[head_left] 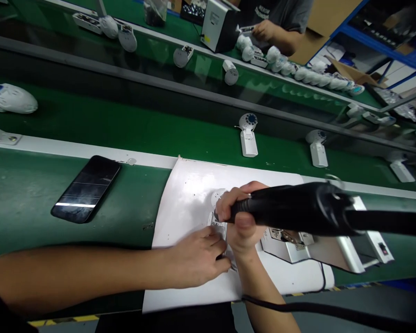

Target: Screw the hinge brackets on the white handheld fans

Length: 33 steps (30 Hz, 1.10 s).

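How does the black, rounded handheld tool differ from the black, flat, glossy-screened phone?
Shape: the black, rounded handheld tool is thick; the black, flat, glossy-screened phone is a thin slab.
Pose: the tool is in the right hand; the phone lies on the green bench.
Attachment: a black band runs from the tool's rear; the phone shows none.
Both are black.

The left hand (197,258) lies low, fingers bent, just beside the raised, curled right hand (243,238).
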Motion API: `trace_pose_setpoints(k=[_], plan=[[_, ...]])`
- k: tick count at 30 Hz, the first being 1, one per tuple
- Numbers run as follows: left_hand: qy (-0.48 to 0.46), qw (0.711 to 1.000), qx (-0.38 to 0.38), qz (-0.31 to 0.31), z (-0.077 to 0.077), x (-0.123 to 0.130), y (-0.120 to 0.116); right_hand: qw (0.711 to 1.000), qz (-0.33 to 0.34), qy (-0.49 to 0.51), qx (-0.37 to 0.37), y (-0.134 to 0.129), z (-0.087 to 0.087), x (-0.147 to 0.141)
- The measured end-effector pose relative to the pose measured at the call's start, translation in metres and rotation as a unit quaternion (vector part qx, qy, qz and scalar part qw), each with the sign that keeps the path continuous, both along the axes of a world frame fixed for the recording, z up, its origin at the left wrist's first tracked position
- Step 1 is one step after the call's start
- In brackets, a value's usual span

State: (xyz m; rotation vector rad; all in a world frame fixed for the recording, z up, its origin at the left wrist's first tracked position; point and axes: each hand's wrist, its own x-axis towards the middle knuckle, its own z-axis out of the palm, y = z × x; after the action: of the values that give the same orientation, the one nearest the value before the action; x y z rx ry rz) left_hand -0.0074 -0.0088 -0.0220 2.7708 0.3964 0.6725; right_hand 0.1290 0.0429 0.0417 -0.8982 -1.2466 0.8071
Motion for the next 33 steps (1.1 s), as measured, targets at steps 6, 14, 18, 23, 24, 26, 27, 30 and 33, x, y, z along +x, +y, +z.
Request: trace_pose_setpoints(k=[6,14,18,23,24,26,27,30,33], plan=[[-0.021,1.0,-0.018,-0.005,-0.014,0.001,-0.005,1.0,-0.004,-0.003,-0.01,-0.001,-0.014,-0.003],[-0.062,0.998,0.002,0.025,-0.013,0.001,-0.004,0.997,-0.019,0.012,0.078,-0.004,0.01,0.0],[-0.059,0.998,0.002,0.017,-0.001,-0.003,-0.002,0.964,-0.192,0.0,0.182,-0.031,0.048,0.051],[-0.047,0.999,-0.003,0.01,0.001,-0.004,-0.002,0.914,-0.369,-0.051,0.16,-0.046,0.065,0.101],[-0.047,0.999,-0.005,0.01,0.0,-0.004,-0.002,0.921,-0.358,-0.052,0.144,-0.046,0.064,0.102],[-0.044,0.999,-0.007,0.012,0.001,-0.004,-0.002,0.929,-0.346,-0.042,0.126,-0.048,0.061,0.098],[-0.04,0.999,-0.008,0.011,0.001,-0.004,-0.002,0.933,-0.337,-0.035,0.12,-0.049,0.06,0.093],[-0.028,1.0,-0.004,0.009,0.004,-0.004,-0.002,0.962,-0.251,-0.003,0.104,-0.049,0.056,0.071],[-0.035,0.999,-0.001,0.014,0.005,-0.003,0.0,0.982,-0.147,0.047,0.106,-0.04,0.048,0.044]])
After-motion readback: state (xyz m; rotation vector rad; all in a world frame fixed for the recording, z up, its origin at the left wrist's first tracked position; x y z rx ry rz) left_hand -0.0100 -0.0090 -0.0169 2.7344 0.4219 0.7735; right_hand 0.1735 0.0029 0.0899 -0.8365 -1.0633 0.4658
